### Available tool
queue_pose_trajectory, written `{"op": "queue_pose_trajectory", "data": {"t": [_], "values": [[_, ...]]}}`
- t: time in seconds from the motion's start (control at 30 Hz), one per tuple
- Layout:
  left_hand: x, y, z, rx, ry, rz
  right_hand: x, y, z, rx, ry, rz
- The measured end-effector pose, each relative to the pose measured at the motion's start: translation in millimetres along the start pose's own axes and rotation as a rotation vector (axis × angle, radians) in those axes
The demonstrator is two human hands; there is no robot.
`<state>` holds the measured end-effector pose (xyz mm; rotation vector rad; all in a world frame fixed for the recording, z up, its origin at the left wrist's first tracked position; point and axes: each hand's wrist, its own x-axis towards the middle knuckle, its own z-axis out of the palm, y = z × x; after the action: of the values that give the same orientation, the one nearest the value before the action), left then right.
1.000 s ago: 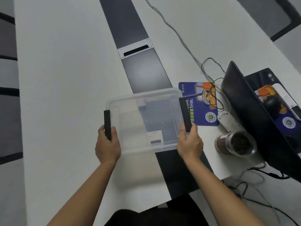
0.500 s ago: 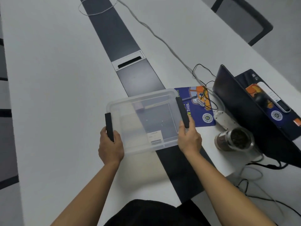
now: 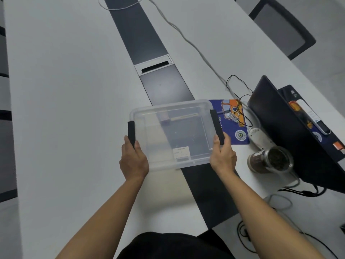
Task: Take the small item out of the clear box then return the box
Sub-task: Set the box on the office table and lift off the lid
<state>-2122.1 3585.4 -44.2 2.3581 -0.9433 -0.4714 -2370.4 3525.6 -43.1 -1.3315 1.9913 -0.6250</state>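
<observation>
The clear box (image 3: 179, 156) is a see-through plastic tub with a black handle on each short side, over the white table (image 3: 65, 109) and its dark centre strip. My left hand (image 3: 133, 159) grips the left handle and my right hand (image 3: 222, 156) grips the right handle. A small pale purple item (image 3: 164, 120) lies inside near the far wall, beside a thin pale stick. A white label shows through the near wall.
A blue mouse pad (image 3: 232, 124) with cables lies right of the box. Beyond it are a white power strip (image 3: 258, 137), a glass jar (image 3: 270, 159) of dark contents, an open laptop (image 3: 291, 131), and a chair (image 3: 281, 25) far right.
The view has tilted up, showing more of the far table. The box stays in both hands and sits slightly farther along the table, nearer the mouse pad.
</observation>
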Motion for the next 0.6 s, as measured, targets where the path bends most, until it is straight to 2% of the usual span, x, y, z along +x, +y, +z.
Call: {"op": "queue_pose_trajectory", "data": {"t": [0.23,0.33,0.43,0.6], "values": [[-2.4,3.0,3.5,-0.089,0.119,-0.091,0.9,1.8,-0.9,0.024,0.011,0.0],[-1.0,0.9,0.9,-0.047,0.133,-0.129,-2.7,-1.5,4.8,0.095,0.074,0.047],[0.5,-2.8,3.1,0.025,0.102,-0.089,-1.0,-0.7,9.8,0.135,0.128,0.091],[3.5,-6.7,5.8,0.04,0.11,-0.037,1.6,-0.3,10.0,0.067,0.128,0.003]]}}
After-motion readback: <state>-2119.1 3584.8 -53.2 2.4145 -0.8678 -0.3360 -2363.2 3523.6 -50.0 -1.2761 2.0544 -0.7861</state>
